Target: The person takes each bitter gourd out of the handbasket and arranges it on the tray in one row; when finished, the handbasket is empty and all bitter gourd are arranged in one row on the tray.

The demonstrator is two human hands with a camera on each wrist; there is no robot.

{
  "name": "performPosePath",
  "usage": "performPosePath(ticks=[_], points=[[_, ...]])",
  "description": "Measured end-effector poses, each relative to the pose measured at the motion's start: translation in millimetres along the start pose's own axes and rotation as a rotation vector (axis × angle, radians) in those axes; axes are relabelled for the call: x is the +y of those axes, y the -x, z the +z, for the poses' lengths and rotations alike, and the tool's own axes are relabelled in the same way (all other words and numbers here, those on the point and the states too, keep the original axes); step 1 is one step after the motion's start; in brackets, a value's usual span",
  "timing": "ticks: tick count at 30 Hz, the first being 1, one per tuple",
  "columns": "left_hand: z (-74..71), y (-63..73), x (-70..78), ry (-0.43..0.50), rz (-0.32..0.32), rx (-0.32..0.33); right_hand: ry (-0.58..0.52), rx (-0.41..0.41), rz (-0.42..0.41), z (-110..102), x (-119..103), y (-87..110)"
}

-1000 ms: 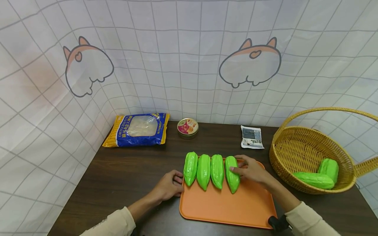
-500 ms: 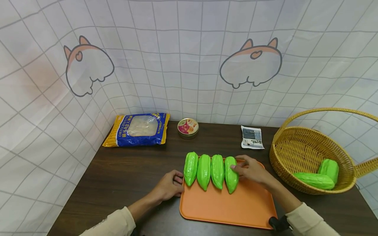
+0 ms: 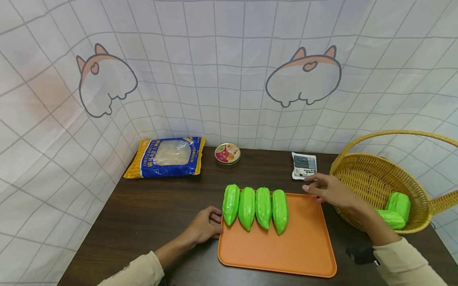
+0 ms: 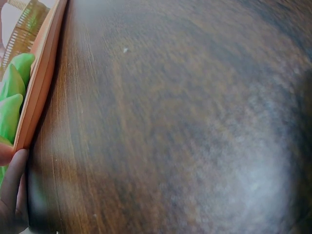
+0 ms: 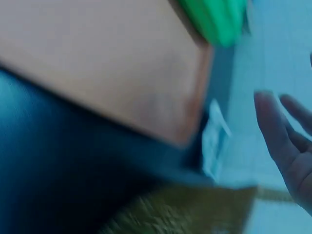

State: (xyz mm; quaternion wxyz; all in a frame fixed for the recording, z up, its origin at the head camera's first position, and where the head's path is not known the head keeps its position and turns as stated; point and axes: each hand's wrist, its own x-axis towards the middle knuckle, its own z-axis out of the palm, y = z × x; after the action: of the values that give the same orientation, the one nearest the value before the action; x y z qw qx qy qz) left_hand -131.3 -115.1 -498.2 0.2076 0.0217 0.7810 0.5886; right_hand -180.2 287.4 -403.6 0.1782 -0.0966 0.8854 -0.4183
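Observation:
On the orange tray [image 3: 272, 254] several bright green bitter gourds lie side by side along its far left part, tips toward the near side; the rightmost gourd [image 3: 280, 212] ends the row. My left hand [image 3: 204, 225] holds the tray's left rim; the left wrist view shows its fingers [image 4: 13, 183] against the outer side of that rim. My right hand [image 3: 332, 190] is in the air over the tray's far right corner, between tray and basket. It holds nothing, and its fingers [image 5: 273, 129] are loosely extended in the right wrist view.
A wicker basket [image 3: 354, 172] with a tall handle stands at right, with green gourds [image 3: 398, 204] inside. Along the back lie a blue and yellow pasta bag [image 3: 168, 157], a round tin [image 3: 227, 155] and a small white packet [image 3: 303, 165]. A white gridded cloth hangs behind.
My right hand has let go of the rightmost gourd, which shifted slightly left beside its neighbour, and moved right toward the basket. The left hand has stayed at the tray.

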Motion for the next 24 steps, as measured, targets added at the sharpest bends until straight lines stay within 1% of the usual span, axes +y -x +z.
performPosePath(ticks=[3,6,9,12,17,21,24], points=[[-0.4,0.1,0.1,-0.001,-0.003,0.0,0.05,-0.029,0.002,-28,2,6.7],[-0.2,-0.2,-0.1,0.0,-0.008,0.001,0.099,-0.036,0.016,-56,8,13.1],[0.0,-0.1,-0.6,0.001,-0.006,0.0,0.139,-0.031,0.038,-81,19,17.6],[-0.2,0.2,-0.7,0.001,-0.003,-0.001,0.187,-0.017,0.082,-101,32,20.8],[-0.3,0.5,-0.7,-0.003,-0.002,0.0,0.255,0.005,0.15,-123,57,26.2],[-0.2,0.6,-0.4,-0.007,-0.002,0.0,0.354,0.02,0.204,-134,75,32.0],[-0.2,0.6,0.2,-0.009,-0.001,0.0,0.417,0.013,0.24,-140,85,35.2]])
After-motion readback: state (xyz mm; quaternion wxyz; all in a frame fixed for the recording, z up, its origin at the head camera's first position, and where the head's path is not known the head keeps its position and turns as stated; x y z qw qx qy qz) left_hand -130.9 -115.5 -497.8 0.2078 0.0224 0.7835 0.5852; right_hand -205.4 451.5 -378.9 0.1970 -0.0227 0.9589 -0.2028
